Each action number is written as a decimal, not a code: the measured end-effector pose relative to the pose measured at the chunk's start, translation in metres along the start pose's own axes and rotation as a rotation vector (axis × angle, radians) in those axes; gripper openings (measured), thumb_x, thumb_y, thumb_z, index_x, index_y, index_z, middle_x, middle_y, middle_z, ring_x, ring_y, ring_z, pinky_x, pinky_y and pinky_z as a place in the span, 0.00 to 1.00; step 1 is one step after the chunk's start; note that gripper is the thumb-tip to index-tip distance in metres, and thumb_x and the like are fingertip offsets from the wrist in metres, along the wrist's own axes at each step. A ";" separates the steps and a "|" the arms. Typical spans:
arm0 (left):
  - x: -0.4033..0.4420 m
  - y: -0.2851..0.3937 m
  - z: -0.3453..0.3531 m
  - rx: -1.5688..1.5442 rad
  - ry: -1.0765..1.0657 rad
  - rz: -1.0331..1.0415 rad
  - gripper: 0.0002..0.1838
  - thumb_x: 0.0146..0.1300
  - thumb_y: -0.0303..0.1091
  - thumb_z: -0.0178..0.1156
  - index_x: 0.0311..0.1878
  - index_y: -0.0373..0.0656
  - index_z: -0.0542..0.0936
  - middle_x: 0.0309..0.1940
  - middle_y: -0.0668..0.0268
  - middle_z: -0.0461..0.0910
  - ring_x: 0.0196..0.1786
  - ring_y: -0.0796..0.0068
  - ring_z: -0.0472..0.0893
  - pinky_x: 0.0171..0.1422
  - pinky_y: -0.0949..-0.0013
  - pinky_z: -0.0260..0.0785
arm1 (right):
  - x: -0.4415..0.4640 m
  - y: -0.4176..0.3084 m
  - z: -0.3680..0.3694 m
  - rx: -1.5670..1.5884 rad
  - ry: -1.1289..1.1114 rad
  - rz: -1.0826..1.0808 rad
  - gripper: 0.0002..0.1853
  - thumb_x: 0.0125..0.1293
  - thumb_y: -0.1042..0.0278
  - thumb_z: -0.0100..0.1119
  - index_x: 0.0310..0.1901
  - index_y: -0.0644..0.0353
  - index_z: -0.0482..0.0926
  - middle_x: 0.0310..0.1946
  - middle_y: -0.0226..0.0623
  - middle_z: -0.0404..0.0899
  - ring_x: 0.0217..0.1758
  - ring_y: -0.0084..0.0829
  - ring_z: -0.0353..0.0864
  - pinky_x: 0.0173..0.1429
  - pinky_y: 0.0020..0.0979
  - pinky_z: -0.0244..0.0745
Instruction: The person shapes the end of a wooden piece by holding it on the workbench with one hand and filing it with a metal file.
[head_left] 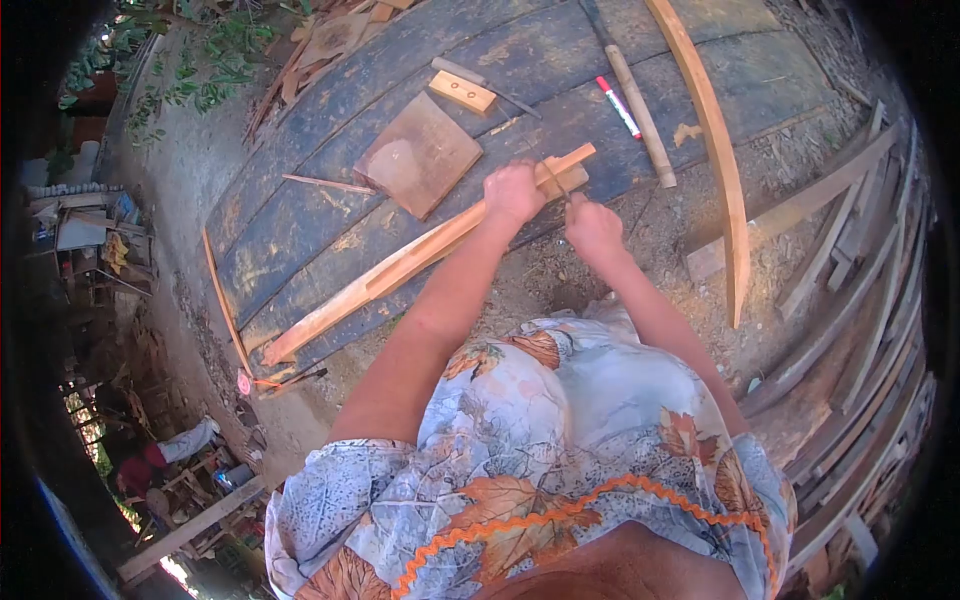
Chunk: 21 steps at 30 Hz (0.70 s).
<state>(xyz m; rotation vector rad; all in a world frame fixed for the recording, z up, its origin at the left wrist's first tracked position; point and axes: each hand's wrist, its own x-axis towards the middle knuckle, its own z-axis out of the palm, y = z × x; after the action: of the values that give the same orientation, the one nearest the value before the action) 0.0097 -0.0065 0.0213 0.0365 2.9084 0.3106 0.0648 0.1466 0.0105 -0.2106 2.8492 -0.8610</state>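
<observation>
A long, pale wooden strip lies diagonally over the dark plank table. My left hand is closed around it near its upper right end, pressing down on it. Just right of that, my right hand is closed on a thin tool whose narrow blade crosses the strip close to its end. The tool's handle is mostly hidden in my fist, so its exact kind cannot be made out. A short wood block lies against the strip under the tool.
On the plank table are a square board, a small block with two holes, a chisel-like tool, a red-and-white marker and a round stick. A curved beam overhangs the right side. Stacked planks lie right.
</observation>
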 end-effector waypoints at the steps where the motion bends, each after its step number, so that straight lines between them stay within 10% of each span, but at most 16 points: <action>1: 0.001 0.000 0.000 0.004 0.002 0.001 0.22 0.48 0.42 0.64 0.46 0.44 0.78 0.47 0.57 0.79 0.49 0.57 0.80 0.54 0.56 0.71 | 0.003 -0.001 0.000 0.014 0.013 -0.017 0.10 0.63 0.65 0.47 0.35 0.63 0.73 0.22 0.54 0.79 0.29 0.54 0.81 0.36 0.52 0.74; 21: 0.000 -0.002 0.002 -0.037 0.024 0.000 0.20 0.48 0.41 0.63 0.45 0.45 0.77 0.45 0.56 0.80 0.49 0.56 0.79 0.53 0.57 0.72 | -0.057 0.016 -0.011 -0.043 -0.067 0.084 0.09 0.62 0.67 0.47 0.35 0.63 0.74 0.24 0.56 0.79 0.31 0.55 0.81 0.38 0.52 0.74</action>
<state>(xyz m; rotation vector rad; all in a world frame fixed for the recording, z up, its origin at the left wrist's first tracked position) 0.0105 -0.0079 0.0190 0.0272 2.9260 0.3669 0.1170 0.1760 0.0165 -0.1214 2.7941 -0.7622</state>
